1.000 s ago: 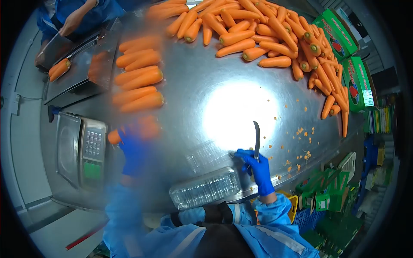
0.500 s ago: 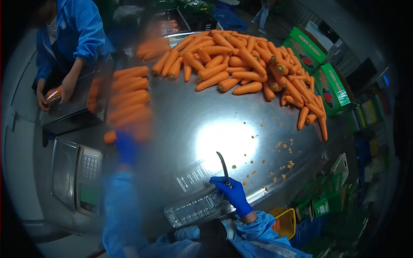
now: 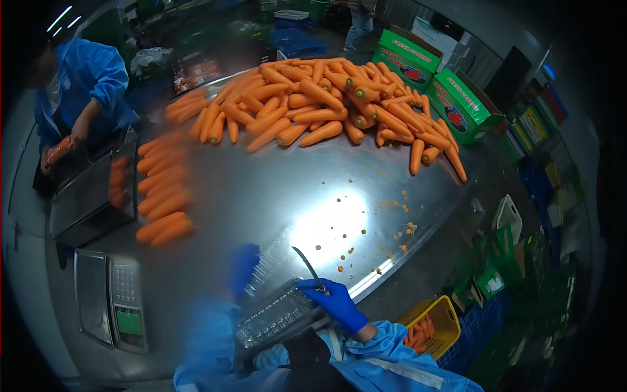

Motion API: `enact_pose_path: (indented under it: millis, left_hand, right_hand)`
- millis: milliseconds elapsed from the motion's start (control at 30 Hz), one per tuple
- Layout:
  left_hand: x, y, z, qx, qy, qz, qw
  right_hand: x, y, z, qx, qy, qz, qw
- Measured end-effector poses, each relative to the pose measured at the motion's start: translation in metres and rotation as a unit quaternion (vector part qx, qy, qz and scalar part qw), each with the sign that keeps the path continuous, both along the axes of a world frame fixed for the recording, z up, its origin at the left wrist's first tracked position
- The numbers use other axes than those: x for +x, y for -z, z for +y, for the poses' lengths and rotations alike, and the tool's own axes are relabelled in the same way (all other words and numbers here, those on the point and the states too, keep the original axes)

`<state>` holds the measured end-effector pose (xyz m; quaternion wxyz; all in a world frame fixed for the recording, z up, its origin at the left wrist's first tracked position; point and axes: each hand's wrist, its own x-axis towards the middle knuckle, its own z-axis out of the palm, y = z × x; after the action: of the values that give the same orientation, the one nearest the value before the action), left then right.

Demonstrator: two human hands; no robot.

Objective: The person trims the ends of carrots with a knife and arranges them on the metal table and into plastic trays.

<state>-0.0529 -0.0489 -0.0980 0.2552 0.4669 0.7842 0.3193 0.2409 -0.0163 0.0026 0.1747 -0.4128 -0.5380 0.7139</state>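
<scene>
My right hand, in a blue glove, is closed around a small curved knife whose blade points up and left. It is just beside a clear plastic tray at the near table edge. Blurred by motion, my left hand is left of the knife, by the clear trays; its fingers cannot be made out. Neat groups of carrots lie in a column on the left of the metal table. A large heap of loose carrots covers the far side.
Carrot trimmings are scattered right of centre. A scale stands at the lower left, near a metal machine where a co-worker holds a carrot pack. Green boxes stand behind the heap. A yellow crate with carrots is at lower right.
My left hand has moved from the carrot groups back to the right, near the trays. My right hand still holds the knife. The view has shifted, moving the scene leftward.
</scene>
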Motion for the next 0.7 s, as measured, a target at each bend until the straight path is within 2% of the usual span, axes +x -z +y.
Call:
enact_pose_path:
  millis: [100, 200, 300, 400, 500, 567, 633, 667, 700]
  left_hand:
    - [-0.030, -0.011, -0.018, -0.001, -0.084, -0.183, 0.979]
    - [-0.068, -0.001, -0.036, 0.041, -0.045, -0.003, 0.998]
    - [-0.077, -0.004, -0.038, -0.039, 0.004, 0.098, 0.994]
    - [-0.082, 0.003, -0.020, -0.041, 0.012, 0.132, 0.990]
    - [-0.065, -0.045, 0.041, 0.103, 0.051, 0.269, 0.956]
    - [-0.061, -0.056, 0.107, 0.086, 0.026, 0.269, 0.959]
    - [-0.059, -0.066, 0.171, 0.137, 0.047, 0.292, 0.946]
    - [-0.063, -0.061, 0.203, 0.164, 0.046, 0.225, 0.959]
    - [-0.064, -0.059, 0.233, 0.169, 0.041, 0.224, 0.959]
  right_hand:
    - [0.016, -0.003, 0.006, -0.031, 0.012, -0.012, 0.999]
    - [0.031, 0.009, 0.008, -0.035, 0.036, -0.002, 0.999]
    - [0.044, 0.012, 0.018, -0.044, 0.051, -0.016, 0.998]
    - [0.057, 0.014, 0.035, -0.044, 0.077, -0.034, 0.995]
    - [0.072, 0.022, 0.053, -0.034, 0.114, -0.052, 0.992]
    - [0.084, 0.031, 0.069, 0.018, 0.141, -0.062, 0.988]
    - [0.099, 0.045, 0.082, 0.049, 0.161, -0.095, 0.981]
    - [0.104, 0.051, 0.088, 0.065, 0.171, -0.110, 0.977]
    - [0.107, 0.052, 0.093, 0.063, 0.175, -0.134, 0.973]
